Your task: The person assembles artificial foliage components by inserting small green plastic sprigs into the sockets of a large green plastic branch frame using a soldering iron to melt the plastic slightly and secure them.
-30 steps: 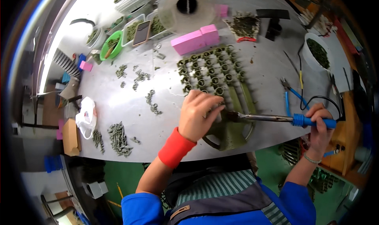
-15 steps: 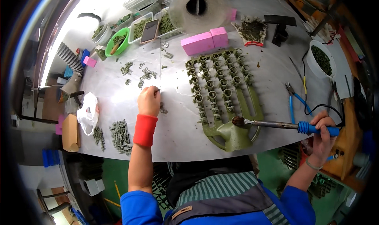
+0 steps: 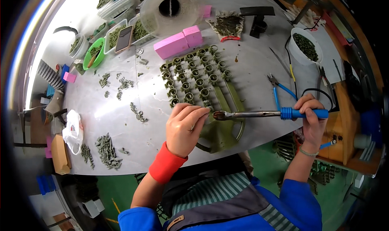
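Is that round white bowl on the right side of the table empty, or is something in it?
Not empty: the white bowl has many small dark green pieces inside. How deep they go, I can't tell.

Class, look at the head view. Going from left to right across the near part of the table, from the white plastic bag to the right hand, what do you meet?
White plastic bag, small green heap, larger green heap, left hand, blue-handled tool's metal shaft, right hand.
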`<state>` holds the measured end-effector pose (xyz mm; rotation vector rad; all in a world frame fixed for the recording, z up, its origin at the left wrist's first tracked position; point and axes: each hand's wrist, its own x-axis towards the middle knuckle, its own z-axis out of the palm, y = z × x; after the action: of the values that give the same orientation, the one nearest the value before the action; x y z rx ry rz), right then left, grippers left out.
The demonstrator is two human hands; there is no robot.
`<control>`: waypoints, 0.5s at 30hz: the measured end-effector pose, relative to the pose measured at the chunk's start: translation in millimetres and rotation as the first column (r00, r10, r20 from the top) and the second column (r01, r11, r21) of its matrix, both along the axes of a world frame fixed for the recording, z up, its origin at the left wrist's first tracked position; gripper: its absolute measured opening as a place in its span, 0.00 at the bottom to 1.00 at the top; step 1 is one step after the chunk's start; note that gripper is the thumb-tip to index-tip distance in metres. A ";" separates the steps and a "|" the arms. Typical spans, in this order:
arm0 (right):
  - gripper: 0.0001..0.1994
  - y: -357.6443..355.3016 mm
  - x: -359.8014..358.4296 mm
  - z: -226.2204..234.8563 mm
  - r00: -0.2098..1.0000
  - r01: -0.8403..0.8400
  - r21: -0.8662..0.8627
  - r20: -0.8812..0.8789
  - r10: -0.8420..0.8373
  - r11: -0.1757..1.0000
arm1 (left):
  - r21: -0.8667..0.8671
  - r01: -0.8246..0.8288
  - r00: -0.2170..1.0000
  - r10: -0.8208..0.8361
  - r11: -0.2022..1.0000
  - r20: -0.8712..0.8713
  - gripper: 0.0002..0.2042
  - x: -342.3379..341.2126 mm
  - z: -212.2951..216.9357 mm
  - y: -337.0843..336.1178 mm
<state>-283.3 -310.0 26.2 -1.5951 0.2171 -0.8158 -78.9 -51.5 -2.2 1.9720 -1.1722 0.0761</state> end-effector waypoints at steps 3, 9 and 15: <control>0.07 -1.6 5.3 -6.3 0.999 -0.046 0.056 0.006 0.046 0.997 | 0.002 0.008 0.983 -0.009 1.000 0.186 0.10 -0.2 -11.4 -9.3; 0.08 -3.8 13.2 -16.8 0.998 -0.070 0.084 0.005 0.070 0.994 | 0.038 -0.015 0.968 0.005 0.999 0.250 0.09 -3.3 -17.1 -14.2; 0.08 -19.0 -4.8 -6.8 0.999 -0.011 0.066 0.031 0.009 0.998 | 0.058 -0.013 0.969 -0.002 0.998 0.247 0.10 -2.6 -14.3 -13.8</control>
<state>-288.1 -328.9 19.4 -1.5197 0.2124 -0.8170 -81.5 -65.2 -16.5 2.0616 -1.3408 0.3017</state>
